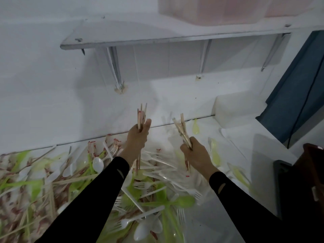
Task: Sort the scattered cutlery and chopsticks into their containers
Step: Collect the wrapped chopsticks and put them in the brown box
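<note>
Chopsticks (73,180) and plastic cutlery (140,185) lie tangled in one heap on a white counter (254,151), seen from the head camera looking down past two black sleeves. The heap runs from the left edge to the middle of the counter and mixes white forks, white spoons (98,163), lime-green pieces (182,201) and many wooden sticks, some with red-printed ends. The left hand (137,135) is raised above the heap, fingers and thumb wrapped round a tight first bundle (141,114) of chopsticks. It is held upright with the tips toward the wall, probably so the sticks line up and can drop into a container together. The right hand (194,151), near it and a little lower, grips a second bundle (182,128) that leans up and to the left. These sticks look paler and some may be in paper wraps, though blur makes that uncertain. One bunch in each fist suggests the person is pulling out chopsticks first, since long sticks are easy to gather from among forks and spoons. Most of the sorting seems left to do. A few stray pieces (214,151), green and white, lie apart to the right. A white boxy shape (231,109) by the wall may be a container; this cannot be told. A shelf (157,39) on brackets hangs above, bearing a translucent box (228,11).
</note>
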A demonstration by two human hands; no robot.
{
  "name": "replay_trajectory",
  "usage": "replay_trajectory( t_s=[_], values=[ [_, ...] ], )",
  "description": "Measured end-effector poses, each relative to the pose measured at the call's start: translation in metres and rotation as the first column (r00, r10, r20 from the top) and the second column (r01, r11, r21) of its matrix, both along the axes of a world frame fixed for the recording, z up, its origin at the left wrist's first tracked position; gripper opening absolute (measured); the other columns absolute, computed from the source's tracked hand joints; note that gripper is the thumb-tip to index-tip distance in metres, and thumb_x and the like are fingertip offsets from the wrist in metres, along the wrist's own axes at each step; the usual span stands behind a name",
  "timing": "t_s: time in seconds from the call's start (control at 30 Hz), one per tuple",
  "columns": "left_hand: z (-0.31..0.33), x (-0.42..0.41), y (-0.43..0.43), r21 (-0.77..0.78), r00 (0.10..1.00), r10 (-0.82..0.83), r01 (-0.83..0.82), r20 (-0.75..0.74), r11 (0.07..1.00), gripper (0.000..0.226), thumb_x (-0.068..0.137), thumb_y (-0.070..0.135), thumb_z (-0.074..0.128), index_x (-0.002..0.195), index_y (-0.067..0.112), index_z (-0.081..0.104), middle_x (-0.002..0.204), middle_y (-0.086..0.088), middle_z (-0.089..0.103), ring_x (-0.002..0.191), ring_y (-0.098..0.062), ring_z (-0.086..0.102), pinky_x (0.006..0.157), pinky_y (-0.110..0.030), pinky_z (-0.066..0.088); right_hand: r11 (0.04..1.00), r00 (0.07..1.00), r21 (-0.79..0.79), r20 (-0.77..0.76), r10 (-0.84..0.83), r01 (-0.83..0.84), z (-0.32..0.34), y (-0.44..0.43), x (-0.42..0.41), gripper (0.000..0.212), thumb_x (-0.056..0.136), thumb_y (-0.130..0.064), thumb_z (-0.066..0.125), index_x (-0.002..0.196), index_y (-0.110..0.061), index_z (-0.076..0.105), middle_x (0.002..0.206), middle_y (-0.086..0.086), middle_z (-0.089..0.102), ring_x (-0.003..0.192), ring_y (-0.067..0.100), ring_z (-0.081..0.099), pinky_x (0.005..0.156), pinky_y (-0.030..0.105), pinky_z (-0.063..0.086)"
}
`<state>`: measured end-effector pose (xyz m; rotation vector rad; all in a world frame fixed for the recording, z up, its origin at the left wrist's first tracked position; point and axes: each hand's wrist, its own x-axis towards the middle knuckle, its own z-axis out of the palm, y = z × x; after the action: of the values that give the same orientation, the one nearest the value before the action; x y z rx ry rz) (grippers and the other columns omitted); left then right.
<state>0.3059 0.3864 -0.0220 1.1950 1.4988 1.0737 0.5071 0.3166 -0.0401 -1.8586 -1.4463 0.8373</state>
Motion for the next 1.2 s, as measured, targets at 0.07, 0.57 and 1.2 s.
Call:
replay_trajectory(
  t_s=[0.07, 0.57, 1.2],
  values=[
    [-0.017, 0.013, -0.001, -0.043, 0.967, -0.101, 0.094, -0.233, 0.995, 0.037, 0.087, 0.050, 0.065, 0.072, 0.018, 0.057, 0.053, 0.012, 0.050, 0.052, -0.014, 0.047, 0.049, -0.024, 0.033, 0.995, 0.990, 0.081, -0.131, -0.050, 0.061, 0.008, -0.008, 0.008, 0.018, 0.090, -0.025, 0.058, 0.085, -0.012, 0.046, 0.067, 0.000, 0.057, 0.054, 0.016, 0.053, 0.058, 0.036, 0.044],
    [-0.024, 0.034, -0.015, -0.321, 0.664, -0.392, 0.234, -0.637, 0.918, 0.027, 0.091, 0.022, 0.061, 0.079, -0.002, 0.060, 0.071, -0.007, 0.054, 0.070, -0.026, 0.054, 0.056, -0.027, 0.039, 0.989, 0.918, 0.121, -0.397, -0.025, 0.080, 0.033, -0.033, 0.030, 0.025, 0.107, -0.031, 0.035, 0.098, -0.013, 0.051, 0.081, 0.000, 0.068, 0.057, 0.005, 0.051, 0.061, 0.018, 0.044],
    [0.091, 0.076, -0.112, 0.102, 0.702, -0.305, 0.317, 0.643, 0.943, 0.004, 0.103, 0.016, 0.048, 0.104, 0.018, 0.045, 0.071, 0.004, 0.042, 0.057, -0.010, 0.039, 0.056, -0.023, 0.039, 0.990, 0.687, 0.113, -0.726, 0.026, 0.083, 0.100, -0.111, 0.053, 0.022, 0.107, -0.028, 0.035, 0.116, -0.015, 0.051, 0.067, 0.001, 0.043, 0.051, 0.017, 0.041, 0.054, 0.032, 0.046]
  ],
)
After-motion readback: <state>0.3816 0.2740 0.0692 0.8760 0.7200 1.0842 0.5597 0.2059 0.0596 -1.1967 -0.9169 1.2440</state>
